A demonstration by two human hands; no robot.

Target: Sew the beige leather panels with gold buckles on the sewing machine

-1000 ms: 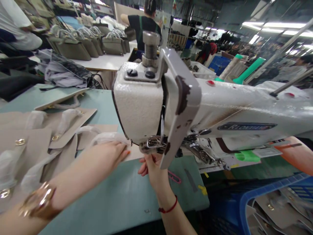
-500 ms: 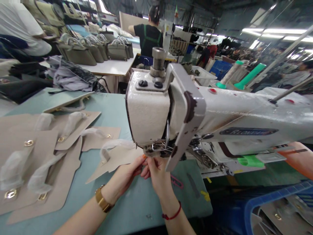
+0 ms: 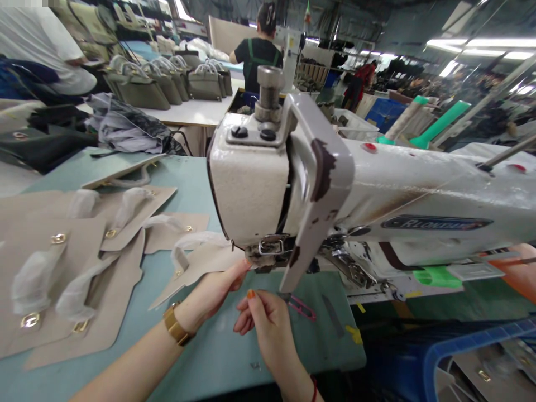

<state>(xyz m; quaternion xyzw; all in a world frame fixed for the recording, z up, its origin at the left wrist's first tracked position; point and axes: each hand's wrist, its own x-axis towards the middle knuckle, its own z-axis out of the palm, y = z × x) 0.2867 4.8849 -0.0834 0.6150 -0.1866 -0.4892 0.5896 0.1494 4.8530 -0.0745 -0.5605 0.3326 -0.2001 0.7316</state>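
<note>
Positioning beige panel [image 3: 201,268] under sewing-machine head [image 3: 251,184] | left hand [image 3: 213,293] fingers pinched on panel edge | right hand [image 3: 268,324] fingers curled, seemingly pinching thread; hold unclear | judged next: panel aligned at needle

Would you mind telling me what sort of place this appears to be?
Most likely a handbag factory sewing floor. An industrial sewing machine stands on the green table, cut beige leather panels with gold fittings lie beside it, and finished handbags line a table behind.
</note>
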